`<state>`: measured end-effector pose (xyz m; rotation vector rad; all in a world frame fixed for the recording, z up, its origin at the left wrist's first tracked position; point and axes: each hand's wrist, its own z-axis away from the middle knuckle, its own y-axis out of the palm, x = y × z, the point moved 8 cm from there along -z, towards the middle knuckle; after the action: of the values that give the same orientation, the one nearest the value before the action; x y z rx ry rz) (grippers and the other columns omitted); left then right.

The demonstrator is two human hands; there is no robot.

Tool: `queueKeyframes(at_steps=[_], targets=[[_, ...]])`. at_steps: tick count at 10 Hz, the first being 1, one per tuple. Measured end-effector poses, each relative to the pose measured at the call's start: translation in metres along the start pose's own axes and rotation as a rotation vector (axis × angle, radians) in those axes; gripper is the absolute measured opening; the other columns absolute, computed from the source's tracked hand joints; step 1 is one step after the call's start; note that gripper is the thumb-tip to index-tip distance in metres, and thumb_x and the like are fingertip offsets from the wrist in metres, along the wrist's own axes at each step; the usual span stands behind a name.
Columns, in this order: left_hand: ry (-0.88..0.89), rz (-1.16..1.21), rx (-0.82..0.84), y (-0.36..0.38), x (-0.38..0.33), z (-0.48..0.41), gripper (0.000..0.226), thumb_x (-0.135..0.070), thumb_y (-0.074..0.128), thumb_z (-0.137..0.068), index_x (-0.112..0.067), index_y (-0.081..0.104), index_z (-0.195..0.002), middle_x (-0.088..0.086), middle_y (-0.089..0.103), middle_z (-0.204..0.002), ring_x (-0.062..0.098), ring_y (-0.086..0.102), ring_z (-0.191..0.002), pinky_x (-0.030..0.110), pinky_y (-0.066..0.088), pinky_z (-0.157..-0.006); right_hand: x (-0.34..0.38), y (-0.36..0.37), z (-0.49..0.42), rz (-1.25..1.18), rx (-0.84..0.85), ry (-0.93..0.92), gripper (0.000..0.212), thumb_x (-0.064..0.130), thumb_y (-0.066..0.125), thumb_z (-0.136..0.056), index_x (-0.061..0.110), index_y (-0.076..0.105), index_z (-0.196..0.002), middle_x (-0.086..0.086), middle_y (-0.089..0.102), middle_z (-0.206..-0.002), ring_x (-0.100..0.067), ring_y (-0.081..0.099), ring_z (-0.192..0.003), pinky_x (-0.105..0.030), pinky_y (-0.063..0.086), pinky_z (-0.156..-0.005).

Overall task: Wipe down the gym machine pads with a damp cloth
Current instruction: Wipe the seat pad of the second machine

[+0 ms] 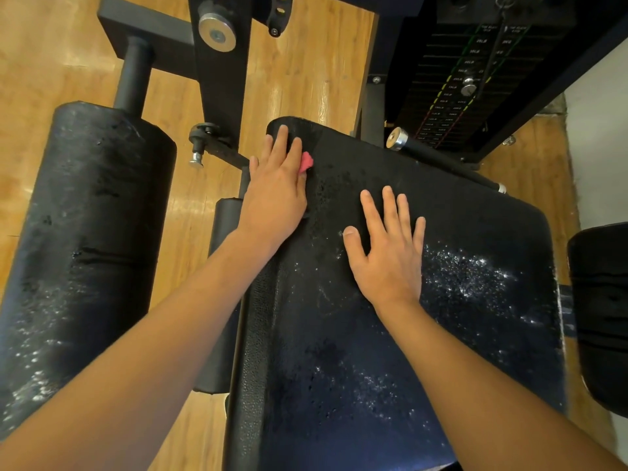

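A wide black seat pad (441, 334) fills the middle and right of the head view, worn and speckled with white flecks. My left hand (275, 192) lies flat on the pad's far left corner, straight fingers pressing a red cloth (306, 162) against it; only a small part of the cloth shows beside the fingers. My right hand (387, 253) rests flat on the pad's middle with fingers spread, holding nothing. A big black roller pad (78, 249) stands to the left, also flecked with white.
A small black roller (224, 283) sits between the two pads. Black steel frame (221, 79) runs above, the weight stack (475, 79) at top right, another black pad (601, 307) at the right edge. Wooden floor (306, 69) lies underneath.
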<state>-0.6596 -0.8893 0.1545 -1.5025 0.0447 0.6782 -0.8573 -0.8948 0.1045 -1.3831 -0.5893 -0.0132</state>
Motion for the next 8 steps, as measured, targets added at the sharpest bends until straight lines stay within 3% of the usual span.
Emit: queueKeyframes(at_steps=[3,8], targets=[[-0.042,0.068,0.015,0.005,-0.001,0.078,0.053,-0.023,0.034,-0.111,-0.013,0.023,-0.162,0.005,0.008,-0.172,0.026,-0.001,-0.158,0.046,0.007,-0.126,0.002,-0.002,0.0,-0.001,-0.002,-0.001,0.064,0.059,0.024,-0.103,0.036,0.02,-0.163,0.0,0.009,-0.172,-0.019,-0.003,-0.159,-0.054,0.002,-0.128],[-0.023,0.097,0.022,0.003,-0.001,0.06,0.052,-0.024,0.034,-0.112,-0.009,0.023,-0.161,0.009,0.009,-0.171,0.03,0.0,-0.158,0.045,0.007,-0.129,0.002,-0.002,0.0,0.008,0.008,0.001,0.064,0.058,0.024,-0.103,0.034,0.02,-0.163,-0.001,0.009,-0.172,-0.02,-0.001,-0.159,-0.055,0.002,-0.127]])
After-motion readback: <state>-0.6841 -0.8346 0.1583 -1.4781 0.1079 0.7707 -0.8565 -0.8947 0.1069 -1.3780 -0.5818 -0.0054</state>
